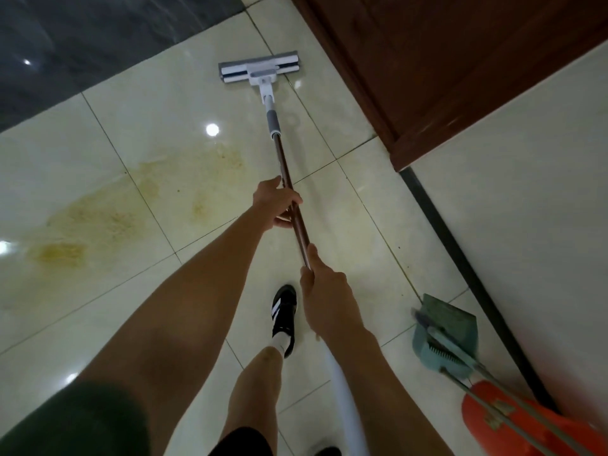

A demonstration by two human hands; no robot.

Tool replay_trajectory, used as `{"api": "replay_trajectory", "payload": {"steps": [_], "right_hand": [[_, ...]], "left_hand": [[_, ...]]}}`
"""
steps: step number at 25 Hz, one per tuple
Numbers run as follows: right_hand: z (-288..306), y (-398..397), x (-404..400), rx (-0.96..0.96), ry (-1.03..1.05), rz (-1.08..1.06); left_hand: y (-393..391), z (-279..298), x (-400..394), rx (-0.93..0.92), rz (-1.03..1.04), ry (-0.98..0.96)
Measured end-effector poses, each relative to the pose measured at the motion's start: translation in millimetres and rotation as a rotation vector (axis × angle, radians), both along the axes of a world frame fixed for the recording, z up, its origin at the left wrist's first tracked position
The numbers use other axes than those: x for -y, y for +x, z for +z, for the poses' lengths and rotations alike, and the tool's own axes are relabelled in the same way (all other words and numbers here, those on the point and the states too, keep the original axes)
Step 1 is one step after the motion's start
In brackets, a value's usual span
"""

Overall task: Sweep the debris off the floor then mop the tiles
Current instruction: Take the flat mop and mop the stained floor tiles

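**Op:** Mopping step in hand, I judge. Flat white-and-grey rectangular mop head lies flat on the glossy pale tiled floor, far end of the reach, just beside the dark brown wooden door. Its brown metal pole runs back from the mop head toward me.

**Obs:** Grips?

**Op:** Left hand is wrapped round the pole about midway back from the mop head, fingers curled under. Right hand is closed round the pole's near end, thumb along the shaft. Both firm, as far as I can see.

**Obs:** Sweeping done?

**Op:** Looks so. Teal plastic dustpan with its brush is parked well back from the mop head, against the white wall's dark skirting, next to an orange plastic object I cannot identify. Only small dark specks show near the skirting.

**Obs:** What remains?

**Op:** Yellowish-brown smeared stain spreads across several tiles, well left of the mop head and nearer to me. Untouched, by its look.

**Obs:** Next move?

**Op:** My guess: draw the mop head back and swing it left onto the stain, pressing down through the left hand, right hand steering. Mind the black striped shoe below the pole.
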State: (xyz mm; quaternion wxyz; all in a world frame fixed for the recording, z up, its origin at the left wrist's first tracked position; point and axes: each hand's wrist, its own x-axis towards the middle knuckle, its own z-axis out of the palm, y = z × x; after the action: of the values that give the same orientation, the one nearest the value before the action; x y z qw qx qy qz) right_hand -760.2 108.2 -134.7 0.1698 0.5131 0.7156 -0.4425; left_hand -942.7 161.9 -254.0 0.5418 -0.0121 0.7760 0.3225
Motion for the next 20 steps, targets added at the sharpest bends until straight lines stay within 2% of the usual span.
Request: {"api": "replay_trajectory", "payload": {"steps": [6, 13, 16, 18, 20], "right_hand": [[14, 66, 43, -0.006, 0.015, 0.053], [44, 238, 176, -0.043, -0.056, 0.161], [58, 302, 224, 0.031, -0.082, 0.217], [71, 330, 246, 0.076, -0.112, 0.241], [80, 338, 258, 0.042, -0.133, 0.237]], "left_hand": [[63, 18, 52, 0.025, -0.041, 0.013], [227, 38, 207, 0.088, 0.035, -0.03], [293, 48, 269, 0.121, 0.049, -0.06], [323, 61, 300, 0.144, 0.07, -0.067], [334, 72, 315, 0.139, 0.1, -0.052]]}}
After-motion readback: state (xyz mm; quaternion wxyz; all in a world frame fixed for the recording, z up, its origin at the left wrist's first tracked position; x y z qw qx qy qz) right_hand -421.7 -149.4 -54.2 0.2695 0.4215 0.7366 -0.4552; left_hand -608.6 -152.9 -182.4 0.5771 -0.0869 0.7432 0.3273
